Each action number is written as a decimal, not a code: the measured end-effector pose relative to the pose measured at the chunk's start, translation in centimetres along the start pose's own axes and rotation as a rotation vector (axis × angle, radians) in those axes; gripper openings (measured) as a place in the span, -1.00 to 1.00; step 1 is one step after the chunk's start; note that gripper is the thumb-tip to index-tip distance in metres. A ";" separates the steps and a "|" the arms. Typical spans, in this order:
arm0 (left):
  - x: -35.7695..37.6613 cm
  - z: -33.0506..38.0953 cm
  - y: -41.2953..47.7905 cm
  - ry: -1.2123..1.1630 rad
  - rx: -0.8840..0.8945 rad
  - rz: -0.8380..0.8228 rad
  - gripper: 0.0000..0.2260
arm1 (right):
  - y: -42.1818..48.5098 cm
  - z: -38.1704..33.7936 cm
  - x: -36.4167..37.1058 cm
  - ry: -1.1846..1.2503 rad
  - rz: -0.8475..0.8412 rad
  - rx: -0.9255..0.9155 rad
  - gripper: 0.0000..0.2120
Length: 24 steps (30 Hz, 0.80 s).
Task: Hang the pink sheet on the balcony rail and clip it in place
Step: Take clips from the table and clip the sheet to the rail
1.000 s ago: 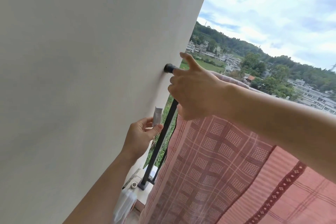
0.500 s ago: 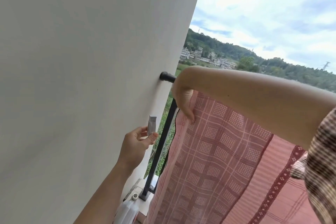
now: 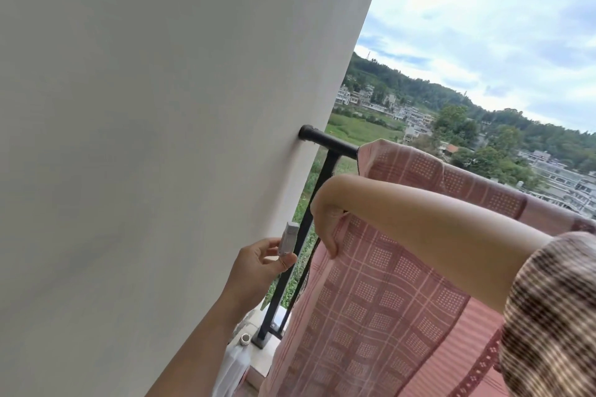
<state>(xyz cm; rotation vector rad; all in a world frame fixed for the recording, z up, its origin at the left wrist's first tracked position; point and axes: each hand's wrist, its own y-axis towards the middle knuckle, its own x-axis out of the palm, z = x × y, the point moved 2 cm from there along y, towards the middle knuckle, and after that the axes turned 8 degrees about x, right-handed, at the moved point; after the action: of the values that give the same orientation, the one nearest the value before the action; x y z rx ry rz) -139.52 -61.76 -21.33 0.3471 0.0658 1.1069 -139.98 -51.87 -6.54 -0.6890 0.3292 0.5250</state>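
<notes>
R hand (image 3: 326, 226) slid lower, grip pinching sheet (image 3: 387, 300); L hand (image 3: 258, 267) grip clamped on clip (image 3: 288, 238).

My right hand (image 3: 324, 222) and arm are bare to past the elbow, where a loose short sleeve (image 3: 554, 316) begins, its cloth finely checked in dark brown and cream. My left hand (image 3: 254, 264) and forearm are bare as far as they show.
</notes>
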 end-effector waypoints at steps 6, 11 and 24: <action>-0.4 -0.1 -0.2 0.037 -0.007 -0.030 -0.81 | -1.4 0.0 0.0 0.034 0.334 -0.140 -0.74; -1.0 -0.3 -0.1 0.107 0.012 -0.051 -0.76 | -2.5 -0.6 0.2 -0.009 0.479 -0.226 -0.71; -2.0 0.1 -0.7 0.190 0.122 -0.221 -0.70 | -1.8 -0.7 1.5 0.146 0.576 -0.334 -0.91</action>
<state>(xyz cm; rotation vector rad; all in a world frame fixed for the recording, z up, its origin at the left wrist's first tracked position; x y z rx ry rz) -139.76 -63.80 -21.74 0.3339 0.3334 0.9162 -137.81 -53.02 -6.80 -0.9625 0.5914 1.0964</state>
